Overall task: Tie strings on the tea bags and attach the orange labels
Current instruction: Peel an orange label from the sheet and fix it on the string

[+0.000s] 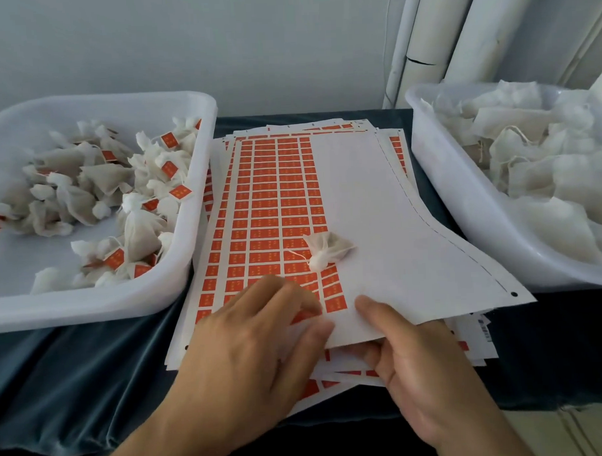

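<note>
While right hand [431, 370] pinches the sheet [370, 205] edge lower centre, left hand [259, 335] fingertips nip a label [304, 317]; peel slow and flat. Tied bag [327, 250] lies mid-frame on sheet, awaiting label

Yellow print on orange labels [274, 201] too small to read; no other legible text

The label sheet [377, 204] is matt white paper carrying orange printed stickers. Both tubs [196, 197] look like smooth, slightly translucent plastic. The tea bags [329, 250] are thin, gauzy fabric, possibly nonwoven. A dark velvety cloth [76, 379] covers the counter.
</note>
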